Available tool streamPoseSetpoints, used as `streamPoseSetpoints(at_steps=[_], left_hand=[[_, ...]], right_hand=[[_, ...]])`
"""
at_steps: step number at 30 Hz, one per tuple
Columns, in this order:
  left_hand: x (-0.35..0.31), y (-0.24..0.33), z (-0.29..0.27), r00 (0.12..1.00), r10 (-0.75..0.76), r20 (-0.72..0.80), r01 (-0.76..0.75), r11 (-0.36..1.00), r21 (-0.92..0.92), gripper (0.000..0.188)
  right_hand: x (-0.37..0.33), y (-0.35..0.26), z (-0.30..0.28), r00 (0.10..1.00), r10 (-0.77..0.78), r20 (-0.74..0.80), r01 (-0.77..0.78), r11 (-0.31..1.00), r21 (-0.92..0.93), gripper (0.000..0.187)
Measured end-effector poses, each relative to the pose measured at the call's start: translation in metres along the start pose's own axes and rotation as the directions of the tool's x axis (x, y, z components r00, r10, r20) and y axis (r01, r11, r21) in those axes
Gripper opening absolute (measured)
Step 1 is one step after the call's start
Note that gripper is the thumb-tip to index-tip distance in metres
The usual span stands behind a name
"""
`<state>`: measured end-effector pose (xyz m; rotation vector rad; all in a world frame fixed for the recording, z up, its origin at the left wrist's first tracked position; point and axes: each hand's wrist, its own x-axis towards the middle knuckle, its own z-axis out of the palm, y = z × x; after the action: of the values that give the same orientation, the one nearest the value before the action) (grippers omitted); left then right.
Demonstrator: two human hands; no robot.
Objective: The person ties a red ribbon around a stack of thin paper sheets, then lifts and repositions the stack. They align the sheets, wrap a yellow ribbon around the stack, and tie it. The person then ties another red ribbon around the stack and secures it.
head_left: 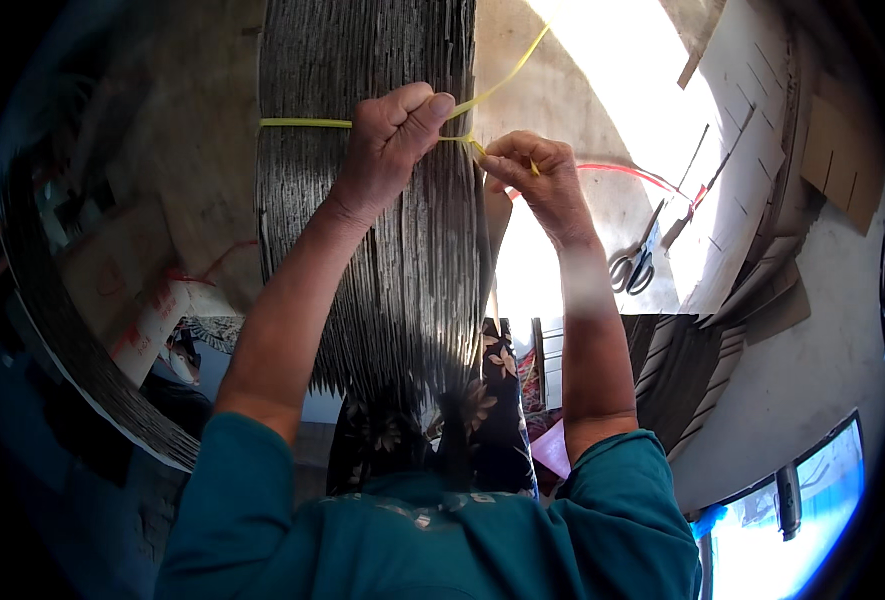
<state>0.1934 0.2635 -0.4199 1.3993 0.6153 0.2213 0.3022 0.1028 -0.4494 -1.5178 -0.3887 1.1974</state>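
A long stack of thin grey cardboard sheets [362, 60] lies in front of me, edges up, its near end reaching my lap. A yellow strap [302, 122] runs across the stack. My left hand [392, 130] is closed in a fist on the strap above the stack, and one length of it trails from there to the upper right. At the stack's right edge my right hand [537, 165] pinches the strap beside a small loop or knot. A short yellow tail sticks out between its fingers. The strap's run under the stack is hidden.
Dark-handled scissors [634, 268] lie on the table right of my right forearm, near a red strap [627, 172]. Slotted cardboard sheets [737, 160] stand along the right side. More stacked cardboard [62, 340] curves along the left, beside a cardboard box [122, 265].
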Motion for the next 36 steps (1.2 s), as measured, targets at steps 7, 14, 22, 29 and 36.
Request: streamPoseSetpoints(at_steps=[7,14,22,29,36], left_hand=[[-0.001,-0.005,-0.002,1.000,0.024,-0.013,-0.023,1.000,0.014,0.036],[0.003,0.002,-0.003,0.999,-0.009,0.033,0.013,0.992,-0.127,0.037],[0.020,0.024,0.039,0.889,0.323,0.325,-0.449,0.759,0.472,0.023],[0.066,0.009,0.064,0.813,-0.011,0.582,-0.514,0.457,0.726,0.030],[0.078,0.032,0.042,0.867,0.035,0.498,-0.373,0.708,0.600,0.026]], right_hand=[[0.006,-0.002,0.009,0.992,-0.003,0.126,-0.086,0.714,0.695,0.026],[0.028,0.000,0.017,0.995,0.080,0.051,-0.094,0.742,0.663,0.029],[0.029,0.017,0.025,0.973,-0.135,-0.189,0.192,0.925,0.328,0.017],[0.000,0.024,0.018,0.996,-0.077,0.047,0.013,0.646,0.763,0.010],[0.004,0.010,0.036,0.989,0.031,-0.146,0.075,0.746,0.661,0.005]])
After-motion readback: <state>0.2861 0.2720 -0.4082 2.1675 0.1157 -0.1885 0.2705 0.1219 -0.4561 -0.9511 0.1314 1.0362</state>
